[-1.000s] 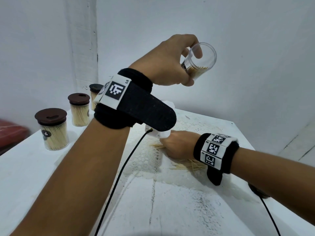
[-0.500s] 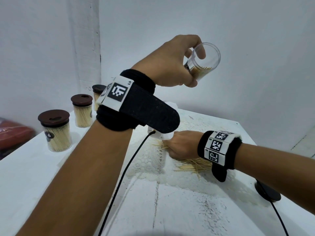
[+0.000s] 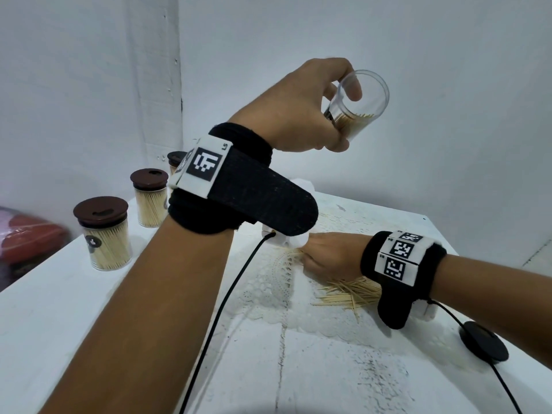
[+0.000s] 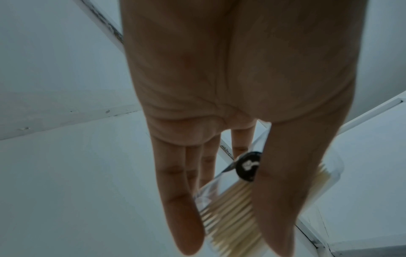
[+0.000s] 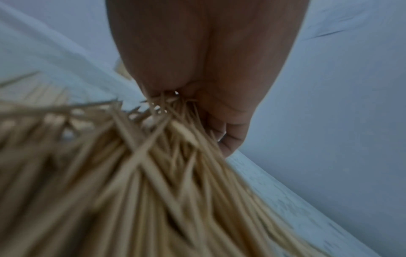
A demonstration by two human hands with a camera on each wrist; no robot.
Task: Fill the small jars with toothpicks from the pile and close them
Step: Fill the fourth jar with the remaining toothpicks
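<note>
My left hand (image 3: 316,115) holds a clear open jar (image 3: 358,106) tilted high above the table, fingers and thumb curled round it. Toothpicks fill part of the jar (image 4: 232,208), which carries a round black label. My right hand (image 3: 325,253) is down on the pile of toothpicks (image 3: 349,294) on the white lace mat, fingers closed round a bunch of them (image 5: 175,139). Three closed jars with brown lids stand at the left: one near (image 3: 103,233), one further back (image 3: 149,201), one mostly hidden behind my left wrist (image 3: 174,161).
A black round lid (image 3: 484,345) lies on the white table (image 3: 59,324) at the right, beside my right forearm. A black cable (image 3: 227,300) runs from my left wrist band down across the table. A red object (image 3: 27,240) sits off the table's left edge.
My left hand has raised the open jar slightly and kept it tilted. My right hand has stayed at the pile, closing on toothpicks. The view has shifted a little.
</note>
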